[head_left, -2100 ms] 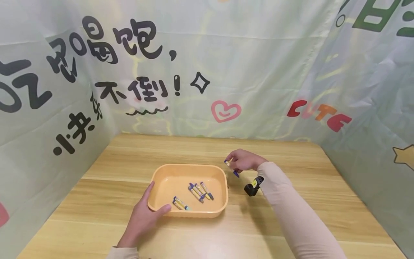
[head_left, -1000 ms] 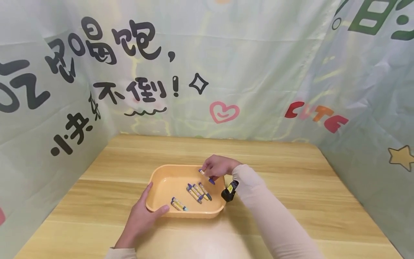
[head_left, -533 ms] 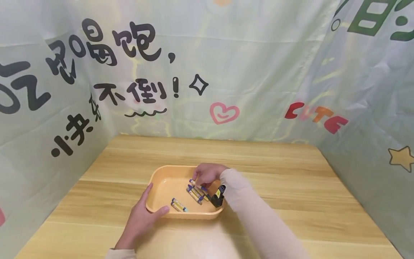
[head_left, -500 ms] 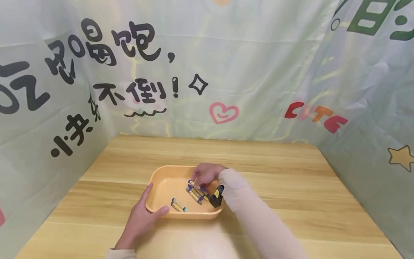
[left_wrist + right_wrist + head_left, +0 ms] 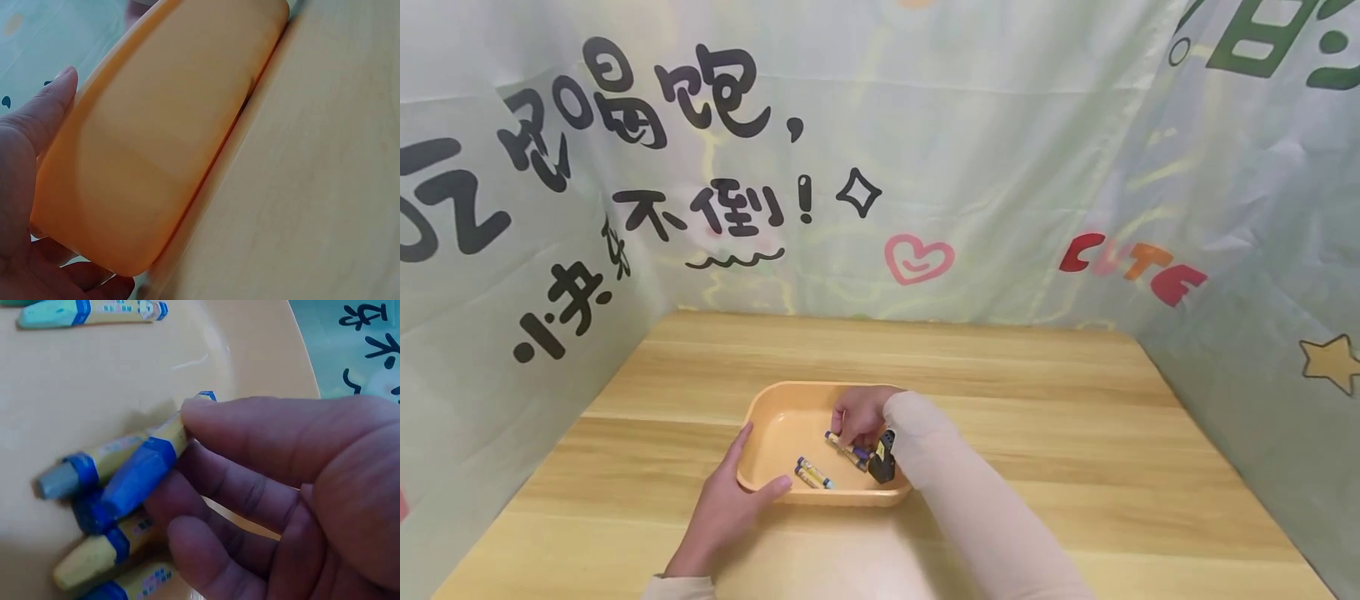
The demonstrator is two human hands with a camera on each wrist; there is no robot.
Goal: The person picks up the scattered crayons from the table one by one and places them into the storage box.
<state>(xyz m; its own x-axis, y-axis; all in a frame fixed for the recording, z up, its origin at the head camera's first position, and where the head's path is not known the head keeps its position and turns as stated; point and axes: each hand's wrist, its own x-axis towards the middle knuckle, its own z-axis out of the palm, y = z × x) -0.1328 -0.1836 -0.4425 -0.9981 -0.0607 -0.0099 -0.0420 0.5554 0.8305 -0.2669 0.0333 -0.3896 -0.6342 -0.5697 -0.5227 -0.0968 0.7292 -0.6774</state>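
My left hand (image 5: 726, 508) grips the left end of an orange plastic tray (image 5: 850, 498), with the thumb at the near rim. In the left wrist view its fingers curl around the tray's (image 5: 156, 144) end. Inside the tray, my right hand (image 5: 859, 414) pinches a blue crayon (image 5: 140, 474) between thumb and fingers. That crayon lies slanted close over a small pile, where a grey crayon (image 5: 62, 480) and a yellow one (image 5: 90, 559) show. The hand partly hides this pile in the head view. Two more crayons (image 5: 814, 475) lie near the tray's front wall.
The tray stands on a wooden table (image 5: 1037, 417). Printed fabric (image 5: 985, 167) encloses the back and both sides. A black wrist camera (image 5: 882, 460) under the right sleeve hangs over the tray's right part.
My right hand has carried the blue crayon from the table right of the tray, over the rim, and down to the pile inside. My left hand keeps its grip on the tray.
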